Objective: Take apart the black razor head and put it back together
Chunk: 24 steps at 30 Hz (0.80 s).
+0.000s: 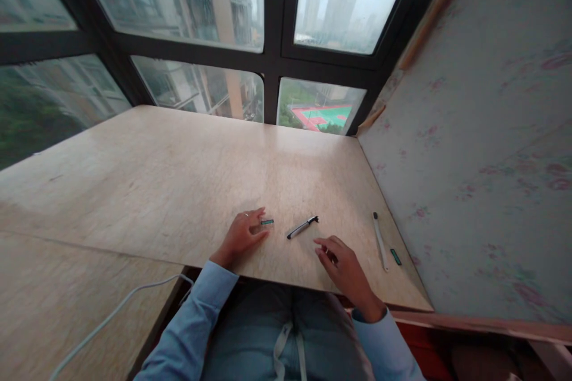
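Observation:
My left hand (pixel 243 234) rests on the tabletop with thumb and fingers apart. Between their tips lies a small dark strip with a teal middle (pixel 267 222), which seems to have a clear edge; any contact is too small to make out. To its right, a slim grey-and-black tool (pixel 302 227), pen-like with a forked black end, lies at a slant. My right hand (pixel 340 261) hovers near that tool, its fingers loosely curled and apart, with nothing visible in them. A thin white stick with a black tip (pixel 381 242) lies farther right, beside a dark green strip (pixel 395 256).
The pale tabletop (pixel 179 172) runs back to dark-framed windows (pixel 270 47). A flower-patterned wall (pixel 473 149) bounds it on the right. At the lower left, a white cable (pixel 111 312) crosses a second surface and reaches the table's front edge.

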### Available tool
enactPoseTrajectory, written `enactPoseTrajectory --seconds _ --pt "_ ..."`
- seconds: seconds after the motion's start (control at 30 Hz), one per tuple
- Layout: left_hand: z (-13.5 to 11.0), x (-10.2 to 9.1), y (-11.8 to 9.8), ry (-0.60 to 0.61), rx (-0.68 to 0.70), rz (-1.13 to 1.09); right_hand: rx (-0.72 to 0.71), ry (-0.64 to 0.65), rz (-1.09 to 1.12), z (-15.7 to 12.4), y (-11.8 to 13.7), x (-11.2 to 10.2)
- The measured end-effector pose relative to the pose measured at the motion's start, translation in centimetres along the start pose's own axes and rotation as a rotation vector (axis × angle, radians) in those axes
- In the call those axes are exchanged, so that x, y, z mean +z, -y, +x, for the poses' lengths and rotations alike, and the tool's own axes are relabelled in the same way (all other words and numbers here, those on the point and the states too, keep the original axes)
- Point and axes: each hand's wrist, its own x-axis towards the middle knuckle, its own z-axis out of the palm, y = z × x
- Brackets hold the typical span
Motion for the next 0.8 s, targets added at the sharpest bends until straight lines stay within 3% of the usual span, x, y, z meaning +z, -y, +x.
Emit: enactPoseTrajectory --seconds 0.13,0.4,0.6,0.8 --pt "-0.7 0.3 0.2 0.046 0.033 -0.005 -0.162 0.079 -0.025 4.0 1.9 2.2" --pt "-0.8 0.3 0.3 0.059 0.080 0.009 -0.350 0.265 -0.375 10.4 2.4 6.9" --pt "-0.7 0.6 1.3 0.063 0.155 0.106 -0.447 0.367 -0.516 11.6 2.6 7.6" --pt "-0.7 0.8 2.1 0.069 0.243 0.199 -0.402 0.535 -0.633 12.4 4.1 6.9"
